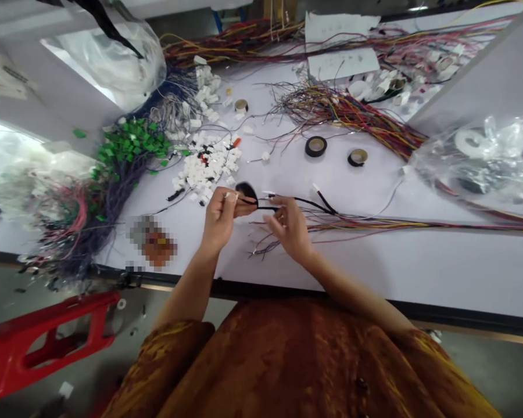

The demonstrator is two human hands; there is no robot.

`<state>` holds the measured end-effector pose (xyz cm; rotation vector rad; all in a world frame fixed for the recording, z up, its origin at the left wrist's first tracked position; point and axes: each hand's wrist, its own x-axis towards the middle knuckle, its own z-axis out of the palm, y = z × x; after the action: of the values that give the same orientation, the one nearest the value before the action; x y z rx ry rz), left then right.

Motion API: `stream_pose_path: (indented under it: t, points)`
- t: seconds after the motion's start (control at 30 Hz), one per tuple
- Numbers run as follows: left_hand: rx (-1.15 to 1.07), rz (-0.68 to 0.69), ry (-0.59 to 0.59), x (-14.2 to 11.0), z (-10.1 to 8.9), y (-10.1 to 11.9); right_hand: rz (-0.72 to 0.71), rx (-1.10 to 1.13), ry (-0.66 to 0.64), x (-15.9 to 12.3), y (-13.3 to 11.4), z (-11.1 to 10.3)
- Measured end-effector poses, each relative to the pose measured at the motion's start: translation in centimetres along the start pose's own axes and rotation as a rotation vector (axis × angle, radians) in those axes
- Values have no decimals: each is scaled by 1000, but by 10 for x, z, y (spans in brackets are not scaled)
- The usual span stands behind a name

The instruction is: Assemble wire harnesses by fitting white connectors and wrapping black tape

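My left hand is closed in a pinch on the end of a black-wrapped wire bundle, with a small white connector showing at its fingertips. A black tape roll sits just behind that hand. My right hand pinches the same black bundle a little to the right, its other fingers curled. The bundle runs right across the white table and joins a long sheaf of coloured wires.
A pile of white connectors and green connectors lies at the left. Two tape rolls stand mid-table, tangled coloured wires behind them. Plastic bags lie at the right and back left. A red stool stands low left.
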<state>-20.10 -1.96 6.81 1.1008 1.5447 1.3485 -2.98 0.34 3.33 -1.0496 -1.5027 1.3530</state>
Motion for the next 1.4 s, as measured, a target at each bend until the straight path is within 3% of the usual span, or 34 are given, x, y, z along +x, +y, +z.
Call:
stream_pose_path:
  t: [0.1, 0.17, 0.23, 0.3, 0.37, 0.47, 0.53, 0.6, 0.7, 0.77, 0.83, 0.93, 0.97, 1.03, 1.07, 1.13, 1.23, 1.3, 1.4]
  points:
    - [170, 135, -85, -11, 2, 8, 341, 285, -10, 38, -7, 5]
    - [111, 108, -38, -12, 0, 3, 517, 430, -37, 55, -3, 0]
    - [-57, 15, 60, -9, -5, -10, 574, 523, -4, 57, 7, -9]
    - [-195, -77, 89, -3, -9, -24, 553, 559, 28, 50, 17, -17]
    - [-235, -126, -11, 1, -10, -35, 549, 560, 39, 41, 25, -22]
    - [-117, -86, -128, 3, 1, -39, 553, 534, 54, 35, 27, -22]
    - [1, -34, -87, 5, 12, -37, 491, 449, 51, 29, 25, -21]
    - [23, -35, -10, 9, 21, -33, 314, 242, 52, 16, 22, -22]
    - [-103, -147, 62, 10, 26, -22, -35, -156, -34, -12, 14, -28]
    - [-109, -176, 54, 2, 26, -10, -147, -244, -81, -22, 7, -29]
    - [41, -67, -21, -11, 26, 3, -90, -121, -34, -14, -1, -27]
    - [338, 232, -233, -32, 29, 13, 228, 186, -29, 19, -5, -21]
    - [388, 306, -256, -36, 30, 12, 344, 263, -61, 29, -4, -21]
    - [371, 335, -155, -34, 31, 2, 466, 333, -71, 35, 3, -24]
    - [314, 283, -62, -30, 31, -5, 443, 314, -40, 30, 7, -27]
    - [148, 99, 75, -18, 31, -16, 243, 171, 23, 8, 15, -35]
    - [-49, -100, 82, -7, 32, -18, -67, -95, -5, -25, 17, -44]
    - [-15, -67, 8, -11, 33, -6, -54, -88, -5, -28, 9, -42]
    - [265, 150, -208, -27, 34, 12, 167, 172, 2, -1, -2, -34]
